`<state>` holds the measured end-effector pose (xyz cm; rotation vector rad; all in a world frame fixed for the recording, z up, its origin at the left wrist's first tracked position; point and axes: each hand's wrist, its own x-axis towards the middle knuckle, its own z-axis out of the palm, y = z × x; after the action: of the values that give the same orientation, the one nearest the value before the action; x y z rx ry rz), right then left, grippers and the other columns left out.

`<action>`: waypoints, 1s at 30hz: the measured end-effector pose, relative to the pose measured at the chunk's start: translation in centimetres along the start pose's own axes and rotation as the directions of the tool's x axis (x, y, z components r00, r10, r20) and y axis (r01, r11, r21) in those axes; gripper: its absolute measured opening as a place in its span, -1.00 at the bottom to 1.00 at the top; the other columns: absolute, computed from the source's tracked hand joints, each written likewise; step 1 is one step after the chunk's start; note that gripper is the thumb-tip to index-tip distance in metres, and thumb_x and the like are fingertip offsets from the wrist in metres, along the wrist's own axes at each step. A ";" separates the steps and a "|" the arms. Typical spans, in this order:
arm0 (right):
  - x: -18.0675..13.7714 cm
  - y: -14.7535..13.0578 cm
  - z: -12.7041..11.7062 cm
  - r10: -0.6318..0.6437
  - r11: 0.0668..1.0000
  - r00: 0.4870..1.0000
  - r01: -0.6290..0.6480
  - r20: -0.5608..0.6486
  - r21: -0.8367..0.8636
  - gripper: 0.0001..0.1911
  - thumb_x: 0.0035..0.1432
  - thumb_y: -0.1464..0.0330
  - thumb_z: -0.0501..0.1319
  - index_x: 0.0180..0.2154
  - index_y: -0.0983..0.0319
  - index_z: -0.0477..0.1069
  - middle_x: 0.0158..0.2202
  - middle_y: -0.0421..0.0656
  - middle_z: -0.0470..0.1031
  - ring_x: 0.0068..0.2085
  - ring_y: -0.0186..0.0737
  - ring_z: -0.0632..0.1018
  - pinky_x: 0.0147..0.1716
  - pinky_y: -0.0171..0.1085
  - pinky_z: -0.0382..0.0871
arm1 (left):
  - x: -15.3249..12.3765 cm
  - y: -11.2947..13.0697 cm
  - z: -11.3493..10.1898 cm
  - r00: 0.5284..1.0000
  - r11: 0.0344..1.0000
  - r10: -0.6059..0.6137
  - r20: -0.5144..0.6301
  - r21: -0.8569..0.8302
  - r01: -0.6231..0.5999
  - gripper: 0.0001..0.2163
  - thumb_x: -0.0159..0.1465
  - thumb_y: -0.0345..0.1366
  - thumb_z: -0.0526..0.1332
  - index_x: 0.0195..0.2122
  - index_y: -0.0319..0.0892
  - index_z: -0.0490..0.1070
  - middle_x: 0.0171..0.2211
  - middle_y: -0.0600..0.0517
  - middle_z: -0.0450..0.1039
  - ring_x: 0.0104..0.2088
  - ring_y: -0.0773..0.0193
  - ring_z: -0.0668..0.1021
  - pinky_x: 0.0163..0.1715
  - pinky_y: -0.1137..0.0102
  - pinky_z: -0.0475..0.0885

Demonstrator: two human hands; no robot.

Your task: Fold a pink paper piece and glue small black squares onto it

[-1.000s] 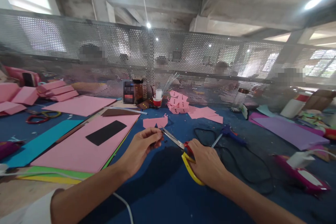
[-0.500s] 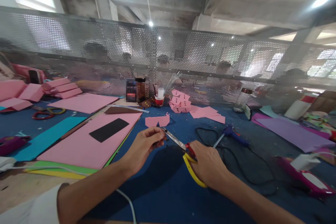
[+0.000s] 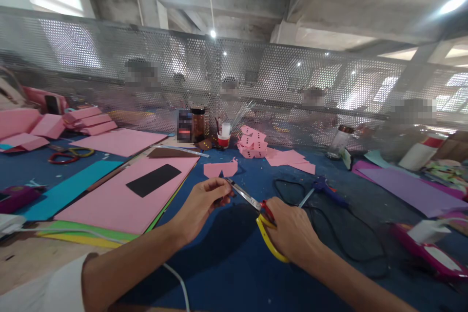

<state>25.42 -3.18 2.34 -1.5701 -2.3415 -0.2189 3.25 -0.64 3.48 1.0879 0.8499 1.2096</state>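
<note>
"How do the scissors (image 3: 250,199) look?"
"Silver blades, red-and-yellow handles, gripped by the curled fingers of the right hand (image 3: 292,226); tips at the left hand's (image 3: 203,204) fingertips."
"Left fingers?"
"Thumb and forefinger pressed together; can't tell on what."
"Counts?"
"One notched pink strip (image 3: 220,169) just beyond them; one black rectangle (image 3: 153,180) to their left."
"Arms?"
"Angled inward."
</note>
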 end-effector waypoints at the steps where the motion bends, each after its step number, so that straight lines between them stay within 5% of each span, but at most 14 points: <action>1: 0.0 0.0 0.0 0.002 1.000 1.000 -0.002 -0.001 -0.002 -0.89 0.16 0.29 0.11 -0.38 0.19 0.28 -0.53 -0.26 0.35 -0.52 -0.28 0.43 -0.54 -0.27 -0.19 | 0.0 0.0 0.0 1.000 1.000 -0.001 0.003 -0.002 0.001 -0.92 0.13 -0.31 0.28 -0.44 -0.21 0.47 -0.43 0.06 0.42 -0.44 0.39 0.43 -0.38 0.49 0.32; 22: 0.0 0.3 0.4 0.011 1.000 0.999 -0.012 0.030 0.013 -0.90 0.14 0.33 0.11 -0.41 0.19 0.26 -0.53 -0.26 0.36 -0.51 -0.28 0.44 -0.53 -0.27 -0.18 | -0.1 0.3 0.2 1.000 0.999 -0.007 0.001 -0.042 0.007 -0.92 0.10 -0.31 0.31 -0.38 -0.18 0.49 -0.42 0.07 0.42 -0.44 0.40 0.44 -0.39 0.48 0.34; 30: 0.0 0.3 0.3 -0.015 1.000 1.000 0.015 0.015 0.002 -0.93 0.15 0.32 0.12 -0.30 0.17 0.26 -0.31 -0.23 0.41 -0.49 -0.28 0.45 -0.52 -0.27 -0.17 | 0.1 0.4 -0.1 1.000 1.000 0.005 0.014 -0.022 -0.005 -0.93 0.15 -0.33 0.28 -0.39 -0.21 0.46 -0.43 0.09 0.36 -0.46 0.44 0.41 -0.41 0.52 0.31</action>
<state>25.59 -2.97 2.05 -1.5588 -2.3648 -0.2094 3.07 -0.55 3.81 1.0806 0.8218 1.2112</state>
